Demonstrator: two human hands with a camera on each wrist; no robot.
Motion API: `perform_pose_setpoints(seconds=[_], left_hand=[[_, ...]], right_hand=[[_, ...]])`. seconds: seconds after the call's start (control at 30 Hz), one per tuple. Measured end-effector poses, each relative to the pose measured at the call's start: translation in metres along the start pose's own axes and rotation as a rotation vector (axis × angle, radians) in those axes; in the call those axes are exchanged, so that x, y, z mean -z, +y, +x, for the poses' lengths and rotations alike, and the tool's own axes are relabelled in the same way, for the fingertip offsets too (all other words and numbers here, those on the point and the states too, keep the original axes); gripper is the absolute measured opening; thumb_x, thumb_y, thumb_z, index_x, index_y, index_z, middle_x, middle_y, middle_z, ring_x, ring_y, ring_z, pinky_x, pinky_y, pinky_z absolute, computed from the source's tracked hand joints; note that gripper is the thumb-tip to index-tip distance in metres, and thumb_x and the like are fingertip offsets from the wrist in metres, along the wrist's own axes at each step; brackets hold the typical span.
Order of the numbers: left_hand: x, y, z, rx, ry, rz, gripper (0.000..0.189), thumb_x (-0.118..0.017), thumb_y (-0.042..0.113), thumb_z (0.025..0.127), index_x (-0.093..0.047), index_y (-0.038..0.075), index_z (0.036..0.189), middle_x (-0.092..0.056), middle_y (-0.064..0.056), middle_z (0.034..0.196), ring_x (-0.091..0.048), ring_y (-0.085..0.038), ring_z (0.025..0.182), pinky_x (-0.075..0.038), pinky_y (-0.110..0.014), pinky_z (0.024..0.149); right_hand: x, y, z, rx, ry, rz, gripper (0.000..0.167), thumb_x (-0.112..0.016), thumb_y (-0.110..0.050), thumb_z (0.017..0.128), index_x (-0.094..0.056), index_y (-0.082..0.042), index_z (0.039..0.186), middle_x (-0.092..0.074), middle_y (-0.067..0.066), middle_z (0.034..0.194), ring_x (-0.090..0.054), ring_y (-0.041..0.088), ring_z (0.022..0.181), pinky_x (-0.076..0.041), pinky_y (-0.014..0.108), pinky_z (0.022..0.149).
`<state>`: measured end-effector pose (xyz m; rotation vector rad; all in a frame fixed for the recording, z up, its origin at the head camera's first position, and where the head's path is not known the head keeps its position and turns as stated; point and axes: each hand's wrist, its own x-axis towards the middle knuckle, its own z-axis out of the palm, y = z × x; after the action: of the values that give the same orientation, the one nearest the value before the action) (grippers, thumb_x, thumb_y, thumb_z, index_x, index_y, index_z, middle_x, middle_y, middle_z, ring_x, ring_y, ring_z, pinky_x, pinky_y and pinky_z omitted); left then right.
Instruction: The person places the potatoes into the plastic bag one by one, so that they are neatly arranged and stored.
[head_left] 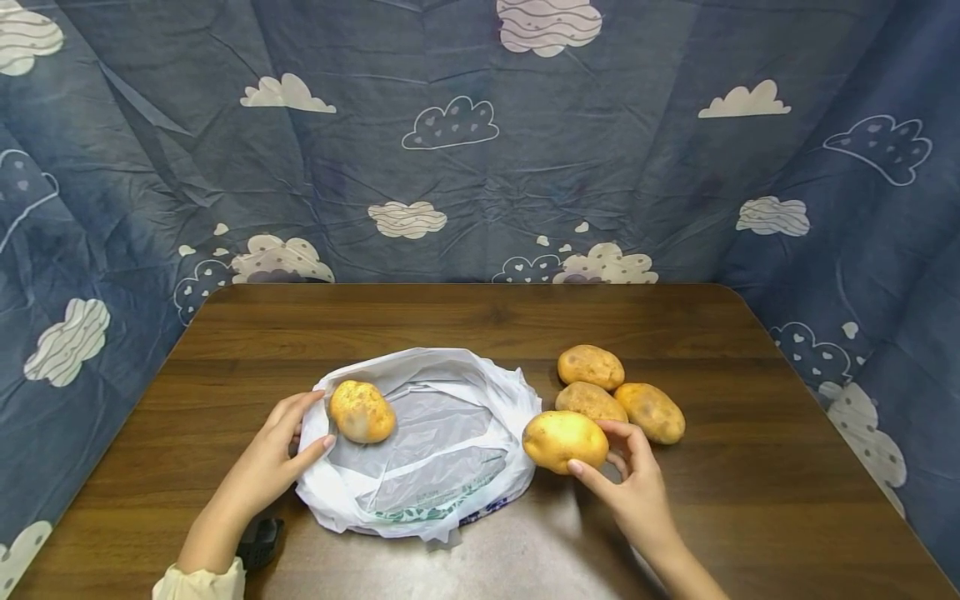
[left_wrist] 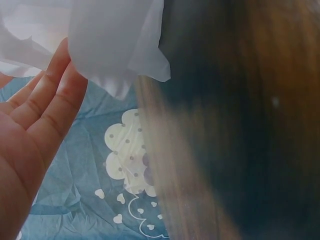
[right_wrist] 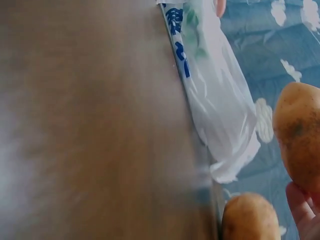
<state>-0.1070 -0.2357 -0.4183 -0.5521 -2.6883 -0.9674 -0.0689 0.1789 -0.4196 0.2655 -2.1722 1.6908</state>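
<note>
A white plastic bag (head_left: 450,417) lies spread with its mouth wide, and one potato (head_left: 362,412) sits at its left side. At the bag's left rim is my left hand (head_left: 262,462), its thumb over the edge and other fingers along the outside; in the left wrist view, loose plastic hides some fingertips (left_wrist: 62,55). My right hand (head_left: 633,487) grips another potato (head_left: 565,442) by its right end, raised just beside the bag's right edge. The right wrist view shows this held potato (right_wrist: 302,137) at its right border.
Three more potatoes, one at the back (head_left: 590,367), one in front (head_left: 589,402) and one to the right (head_left: 650,412), lie together on the wooden table (head_left: 750,500). A black object (head_left: 259,542) rests near my left forearm. Behind hangs a blue cloud-patterned cloth (head_left: 450,183).
</note>
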Motion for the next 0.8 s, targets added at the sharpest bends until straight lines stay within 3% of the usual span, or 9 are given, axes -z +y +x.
perform_pose_setpoints(seconds=[0.3,0.53,0.8], left_hand=[[0.0,0.0,0.0,0.005,-0.002,0.004,0.056,-0.066,0.014,0.082,-0.041,0.002,0.13,-0.04,-0.017,0.124,-0.05,-0.02,0.086,-0.045,-0.036,0.07],[-0.001,0.0,0.0,0.002,0.004,0.005,0.056,-0.067,0.013,0.082,-0.041,0.002,0.13,-0.04,-0.017,0.124,-0.05,-0.019,0.085,-0.045,-0.034,0.07],[-0.001,0.0,0.0,0.007,0.004,0.006,0.055,-0.067,0.014,0.082,-0.041,0.002,0.129,-0.041,-0.016,0.124,-0.05,-0.019,0.086,-0.045,-0.035,0.07]], right_hand=[[-0.025,-0.015,0.015,0.041,-0.023,0.028,0.056,-0.074,0.014,0.063,-0.046,0.009,0.112,-0.049,0.013,0.111,-0.051,0.014,0.094,-0.043,0.017,0.079],[-0.051,-0.038,0.028,0.014,-0.066,0.026,0.052,-0.074,0.011,0.064,-0.046,0.011,0.107,-0.051,0.017,0.105,-0.052,0.019,0.092,-0.045,0.021,0.08],[-0.082,-0.047,0.04,0.039,-0.076,-0.04,0.05,-0.078,0.001,0.065,-0.049,0.009,0.105,-0.052,0.018,0.104,-0.05,0.029,0.097,-0.045,0.041,0.082]])
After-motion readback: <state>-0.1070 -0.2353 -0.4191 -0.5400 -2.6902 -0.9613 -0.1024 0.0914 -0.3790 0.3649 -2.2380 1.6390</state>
